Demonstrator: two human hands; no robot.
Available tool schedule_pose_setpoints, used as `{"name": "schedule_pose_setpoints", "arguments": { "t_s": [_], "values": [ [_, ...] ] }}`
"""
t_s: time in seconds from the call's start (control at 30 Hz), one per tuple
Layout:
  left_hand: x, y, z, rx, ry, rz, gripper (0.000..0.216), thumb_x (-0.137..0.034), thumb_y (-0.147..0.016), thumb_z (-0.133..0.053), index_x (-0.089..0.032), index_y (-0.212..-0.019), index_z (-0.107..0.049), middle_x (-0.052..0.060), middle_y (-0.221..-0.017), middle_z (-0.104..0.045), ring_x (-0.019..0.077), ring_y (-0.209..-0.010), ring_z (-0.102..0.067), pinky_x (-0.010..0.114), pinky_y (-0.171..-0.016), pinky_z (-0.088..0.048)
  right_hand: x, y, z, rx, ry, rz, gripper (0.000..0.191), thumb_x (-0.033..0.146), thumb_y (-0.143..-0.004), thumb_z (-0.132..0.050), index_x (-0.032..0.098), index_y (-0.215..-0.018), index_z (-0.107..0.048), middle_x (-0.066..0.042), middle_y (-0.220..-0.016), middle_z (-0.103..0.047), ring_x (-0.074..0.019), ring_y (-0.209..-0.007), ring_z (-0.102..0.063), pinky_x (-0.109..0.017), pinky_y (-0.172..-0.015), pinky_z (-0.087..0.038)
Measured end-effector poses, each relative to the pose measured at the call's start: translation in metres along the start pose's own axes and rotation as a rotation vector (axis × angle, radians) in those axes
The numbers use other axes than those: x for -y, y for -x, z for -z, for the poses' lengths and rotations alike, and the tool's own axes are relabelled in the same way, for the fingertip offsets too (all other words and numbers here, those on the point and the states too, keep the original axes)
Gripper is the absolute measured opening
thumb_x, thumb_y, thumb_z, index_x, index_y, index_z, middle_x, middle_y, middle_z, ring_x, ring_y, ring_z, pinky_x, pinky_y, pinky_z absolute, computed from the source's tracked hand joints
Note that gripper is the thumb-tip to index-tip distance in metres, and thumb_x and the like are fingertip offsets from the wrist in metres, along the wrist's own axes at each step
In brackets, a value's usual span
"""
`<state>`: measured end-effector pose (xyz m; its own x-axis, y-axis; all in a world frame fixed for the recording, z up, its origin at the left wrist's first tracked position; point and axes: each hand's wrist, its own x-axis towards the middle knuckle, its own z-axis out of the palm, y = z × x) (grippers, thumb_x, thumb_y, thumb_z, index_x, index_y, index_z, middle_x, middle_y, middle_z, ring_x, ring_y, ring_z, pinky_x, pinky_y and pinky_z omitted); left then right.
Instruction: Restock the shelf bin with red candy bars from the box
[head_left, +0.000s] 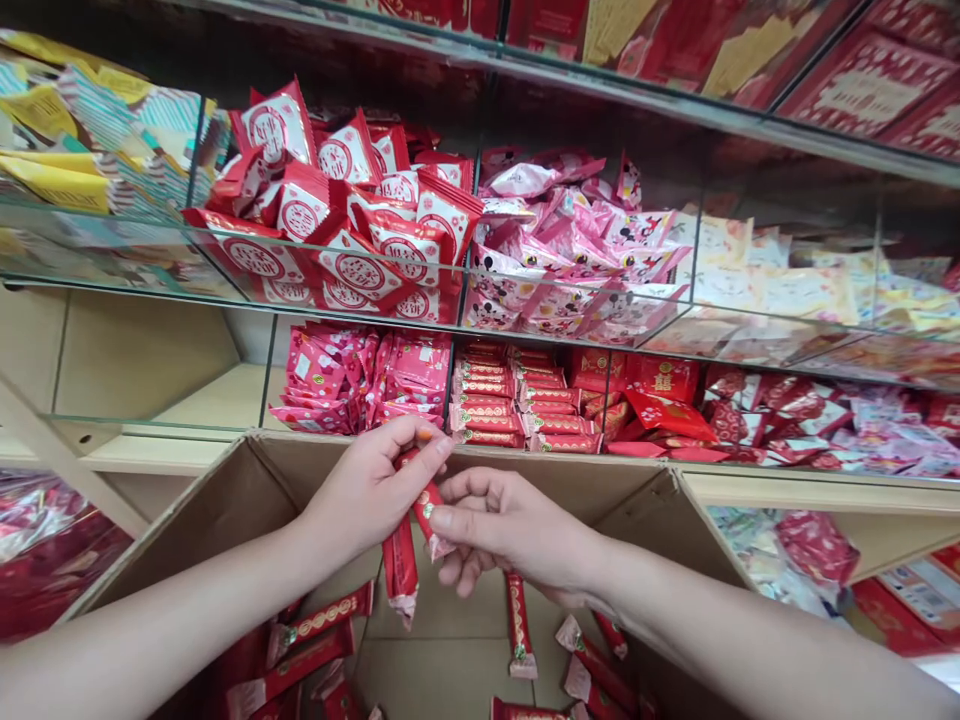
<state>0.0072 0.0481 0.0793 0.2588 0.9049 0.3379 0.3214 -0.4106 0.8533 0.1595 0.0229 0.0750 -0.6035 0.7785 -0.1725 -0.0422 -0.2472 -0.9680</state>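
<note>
My left hand (371,490) is closed round a few long red candy bars (401,570) with gold print, which hang down from it over an open cardboard box (217,510). My right hand (499,530) meets it from the right, thumb and fingers pinched on one red bar (429,508) held between both hands. Another bar (517,625) dangles below the right palm. More of the same red bars (300,650) lie loose on the box floor.
Behind the box stand glass-fronted shelf bins: stacked red bars (487,400), pink sachets (337,375), red packets (660,395), red-and-white pouches (345,230), pink cartoon packets (570,250), pale yellow packets (780,280). An empty glass bin (150,370) is at left.
</note>
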Motion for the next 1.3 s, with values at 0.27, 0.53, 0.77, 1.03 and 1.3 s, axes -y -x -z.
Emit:
{"name": "schedule_pose_setpoints", "arguments": {
  "t_s": [0.27, 0.53, 0.77, 1.03, 1.3],
  "values": [
    [-0.009, 0.009, -0.006, -0.023, 0.193, 0.241, 0.027, -0.037, -0.076, -0.053, -0.022, -0.098, -0.051, -0.004, -0.075, -0.052, 0.0061, -0.047, -0.045, 0.018, -0.041, -0.04, 0.004, 0.006, 0.024, -0.188, 0.292, 0.178, 0.028, 0.035, -0.067, -0.065, 0.014, -0.084, -0.056, 0.003, -0.061, -0.054, -0.0063, -0.053, -0.049, -0.022, -0.054, -0.041],
    [-0.009, -0.001, 0.019, -0.105, 0.278, 0.333, 0.026, -0.035, -0.066, -0.065, -0.017, -0.085, -0.062, -0.005, -0.063, -0.051, 0.0042, -0.045, -0.04, 0.016, -0.042, -0.032, 0.015, 0.004, 0.036, -0.328, 0.169, 0.313, 0.027, 0.027, -0.061, -0.07, 0.014, -0.079, -0.054, 0.003, -0.058, -0.057, -0.0078, -0.053, -0.055, -0.023, -0.055, -0.045],
    [-0.007, -0.001, 0.025, -0.143, 0.375, 0.329, 0.022, -0.035, -0.065, -0.067, -0.016, -0.068, -0.058, -0.006, -0.052, -0.049, 0.0042, -0.044, -0.04, 0.013, -0.04, -0.03, 0.018, 0.006, 0.036, -0.353, -0.126, 0.336, 0.028, 0.025, -0.062, -0.071, 0.015, -0.08, -0.052, 0.002, -0.062, -0.062, -0.0099, -0.056, -0.061, -0.021, -0.053, -0.048],
    [-0.006, -0.001, 0.017, -0.041, 0.35, 0.231, 0.022, -0.036, -0.075, -0.056, -0.017, -0.066, -0.046, -0.008, -0.053, -0.05, 0.0045, -0.04, -0.044, 0.016, -0.042, -0.035, 0.019, 0.005, 0.04, -0.343, -0.161, 0.416, 0.018, 0.025, -0.067, -0.067, 0.017, -0.076, -0.053, 0.003, -0.067, -0.061, -0.0074, -0.056, -0.06, -0.017, -0.05, -0.045],
    [-0.012, 0.001, 0.016, -0.031, 0.426, 0.31, 0.023, -0.043, -0.078, -0.049, -0.02, -0.079, -0.046, -0.003, -0.06, -0.063, 0.0042, -0.034, -0.043, 0.014, -0.034, -0.027, 0.024, 0.008, 0.045, -0.358, 0.078, 0.579, 0.014, 0.027, -0.07, -0.064, 0.018, -0.074, -0.054, 0.001, -0.069, -0.062, -0.0111, -0.062, -0.061, -0.024, -0.059, -0.048]
  ]
}}
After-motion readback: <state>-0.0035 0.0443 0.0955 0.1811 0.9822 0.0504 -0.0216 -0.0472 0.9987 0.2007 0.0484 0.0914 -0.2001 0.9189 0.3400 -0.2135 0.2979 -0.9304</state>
